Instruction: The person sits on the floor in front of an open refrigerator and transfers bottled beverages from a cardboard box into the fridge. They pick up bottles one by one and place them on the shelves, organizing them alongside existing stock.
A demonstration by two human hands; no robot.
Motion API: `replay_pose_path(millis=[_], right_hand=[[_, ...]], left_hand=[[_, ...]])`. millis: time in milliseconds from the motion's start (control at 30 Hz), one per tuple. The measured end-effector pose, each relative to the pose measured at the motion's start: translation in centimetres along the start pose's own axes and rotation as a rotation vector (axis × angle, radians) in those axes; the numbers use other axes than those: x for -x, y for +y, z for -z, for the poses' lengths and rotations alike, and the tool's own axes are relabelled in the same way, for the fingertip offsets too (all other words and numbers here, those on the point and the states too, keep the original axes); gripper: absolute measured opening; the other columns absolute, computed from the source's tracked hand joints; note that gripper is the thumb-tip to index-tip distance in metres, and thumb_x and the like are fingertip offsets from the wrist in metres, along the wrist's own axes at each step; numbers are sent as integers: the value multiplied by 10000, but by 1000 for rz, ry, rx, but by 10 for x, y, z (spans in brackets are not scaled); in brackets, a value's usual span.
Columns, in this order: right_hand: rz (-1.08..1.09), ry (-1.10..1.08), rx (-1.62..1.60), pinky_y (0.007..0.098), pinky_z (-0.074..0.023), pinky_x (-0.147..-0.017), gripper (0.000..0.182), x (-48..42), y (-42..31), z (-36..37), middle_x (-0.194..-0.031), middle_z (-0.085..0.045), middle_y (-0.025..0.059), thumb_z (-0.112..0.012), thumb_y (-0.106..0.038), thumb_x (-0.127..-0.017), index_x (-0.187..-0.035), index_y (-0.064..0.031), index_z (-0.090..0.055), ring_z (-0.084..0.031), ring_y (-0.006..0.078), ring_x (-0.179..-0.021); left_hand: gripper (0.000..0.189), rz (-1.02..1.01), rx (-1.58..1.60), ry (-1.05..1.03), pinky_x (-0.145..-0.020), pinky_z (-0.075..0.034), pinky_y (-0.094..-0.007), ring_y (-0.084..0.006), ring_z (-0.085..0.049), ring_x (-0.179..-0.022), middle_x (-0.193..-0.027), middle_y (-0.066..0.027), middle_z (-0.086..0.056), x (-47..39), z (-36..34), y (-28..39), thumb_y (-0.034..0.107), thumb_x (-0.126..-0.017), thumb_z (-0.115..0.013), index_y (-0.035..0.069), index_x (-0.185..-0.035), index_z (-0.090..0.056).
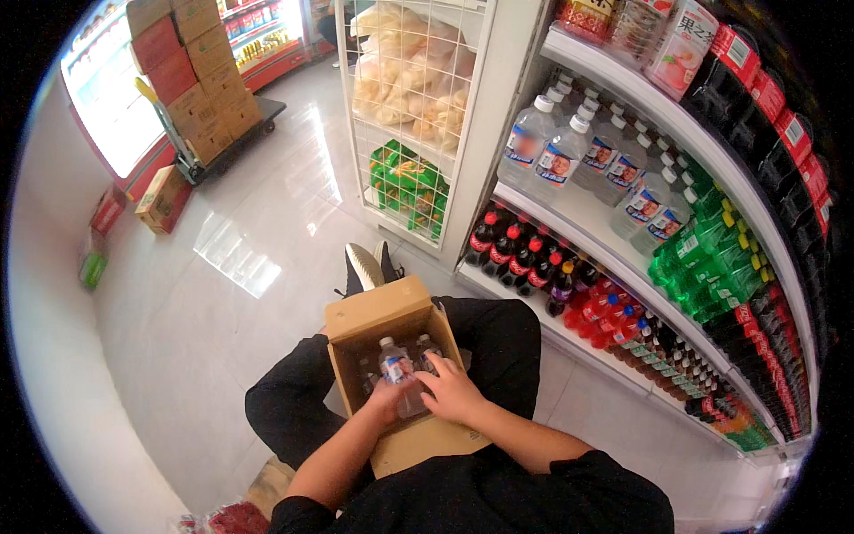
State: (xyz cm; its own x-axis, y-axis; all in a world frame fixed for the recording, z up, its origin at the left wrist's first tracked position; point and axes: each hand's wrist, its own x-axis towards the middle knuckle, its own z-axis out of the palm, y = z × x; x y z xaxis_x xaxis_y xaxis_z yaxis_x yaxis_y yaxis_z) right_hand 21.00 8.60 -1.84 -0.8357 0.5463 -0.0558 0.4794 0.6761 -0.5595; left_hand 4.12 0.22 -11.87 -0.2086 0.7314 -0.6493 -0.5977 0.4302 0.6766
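An opened cardboard box (379, 308) sits between my crossed legs and holds several clear plastic bottles with white caps. My left hand (388, 400) is closed around one clear bottle (396, 364), which stands tilted over the box's opening. Close to the same bottle is my right hand (450, 390), its fingers spread; whether they touch the bottle is hard to tell. Another bottle (427, 344) lies behind my right fingers inside the box. Similar labelled bottles (557, 160) stand in rows on the middle shelf to the right.
A drink shelf (580, 213) curves along my right, with cola bottles (502, 252) low down and green bottles (714, 267) above. Ahead is a white wire rack (407, 133) with bagged goods. A trolley (270, 110) stacked with cartons (207, 110) and a lone carton (163, 200) are at the far left.
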Motion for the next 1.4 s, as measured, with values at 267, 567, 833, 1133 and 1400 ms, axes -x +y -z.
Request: replay_pose_path(millis=[267, 567, 833, 1133, 1400], right_hand=[[-126, -158, -79, 467, -435, -1075, 391, 10, 8, -24, -1423, -498, 177, -642, -252, -910, -1262, -83, -628, -480, 375, -1317], [-134, -266, -91, 446, -469, -1025, 366, 6, 11, -23, -1292, -586, 137, -590, -269, -937, -1246, -73, -619, -553, 346, -1227], [-139, -275, -98, 450, -474, -1012, 358, 5, 7, -21, -1242, -611, 156, -582, -260, -942, -1236, -57, -611, -569, 350, -1199], [79, 215, -264, 426, -516, -989, 237, 0, 31, 20, -1272, -613, 186, -613, -102, -887, -1099, -12, -672, -606, 370, -1176], [-292, 1061, 209, 385, -579, -756, 508, -14, 93, 247, -1498, -407, 276, -645, -66, -865, -1368, -104, -582, -691, 249, -809]], left_hand=[[457, 485, -63, 106, -833, -562, -474, -298, -672, -1023, -1172, -121, -674, -52, -7, -19, 131, -881, -749, 81, -1302, -578], [445, 451, -342, -55, -881, -536, -464, -310, -646, -1083, -1221, -143, -661, -83, 3, -52, 211, -903, -719, 62, -1301, -590], [456, 140, -815, -281, -925, -512, -455, -321, -622, -1137, -1264, -162, -648, -95, 25, -71, 283, -922, -693, 46, -1300, -600], [512, -129, -1157, -490, -1008, -465, -423, -338, -580, -1227, -1321, -233, -617, -84, 19, -73, 371, -963, -616, 8, -1323, -584], [529, -55, -1064, -409, -1054, -442, -421, -388, -571, -1256, -1315, -258, -615, 45, -4, -13, 391, -992, -531, 17, -1366, -560]])
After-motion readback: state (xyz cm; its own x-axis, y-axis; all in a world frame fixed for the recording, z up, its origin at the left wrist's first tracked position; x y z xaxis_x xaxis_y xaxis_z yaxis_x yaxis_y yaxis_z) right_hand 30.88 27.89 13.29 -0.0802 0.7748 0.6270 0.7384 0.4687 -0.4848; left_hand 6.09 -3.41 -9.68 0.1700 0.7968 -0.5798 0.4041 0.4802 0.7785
